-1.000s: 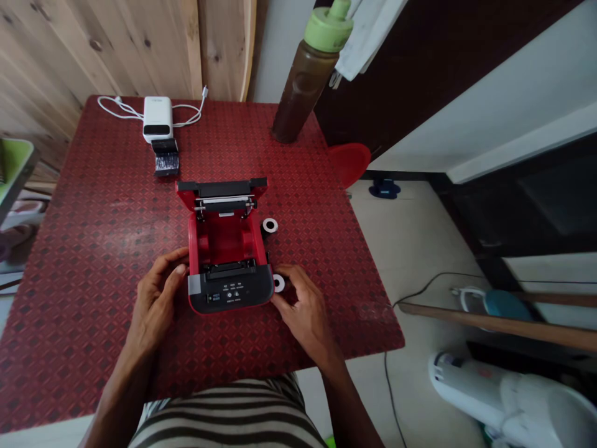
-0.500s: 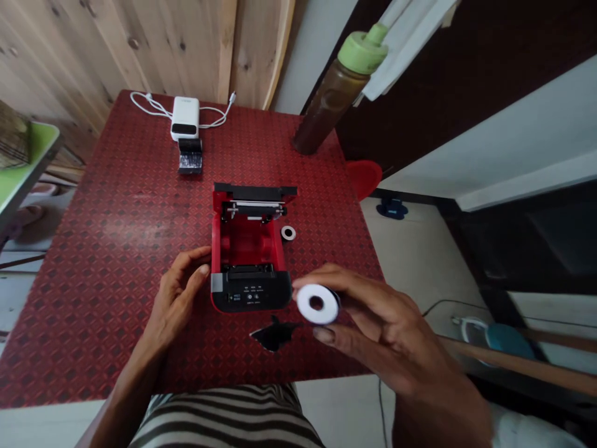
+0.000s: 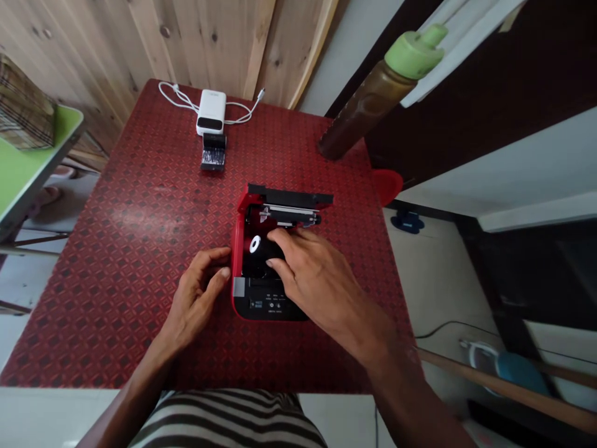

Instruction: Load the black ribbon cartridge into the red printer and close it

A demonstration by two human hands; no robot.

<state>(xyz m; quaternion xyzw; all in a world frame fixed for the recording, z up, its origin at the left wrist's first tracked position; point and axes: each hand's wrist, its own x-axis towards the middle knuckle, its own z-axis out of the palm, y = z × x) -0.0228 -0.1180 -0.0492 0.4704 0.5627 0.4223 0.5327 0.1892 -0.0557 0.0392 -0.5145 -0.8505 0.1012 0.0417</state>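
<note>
A red and black printer point(image 3: 257, 310) stands on the table with its lid raised. My right hand point(image 3: 321, 277) reaches over its right side and pinches a black roll point(image 3: 269, 250) with a white end. The roll is inside the open bay or just above it; I cannot tell whether it touches the bottom. Part of the roll and the printer's right side are hidden by the hand. My left hand point(image 3: 198, 292) rests at the printer's left wall, fingertips against it, thumb apart, holding nothing.
Farther back on the red patterned table point(image 3: 140, 249) lie a white power bank point(image 3: 211, 112) with cables and a crumpled black strip point(image 3: 213, 155). A tall brown bottle point(image 3: 368, 102) with a green lid stands at the far right edge. A green-topped table point(image 3: 51, 149) is at left.
My right hand picked up the black roll beside the printer and carried it left into the open bay. My left hand stays at the printer's left side. The view has shifted.
</note>
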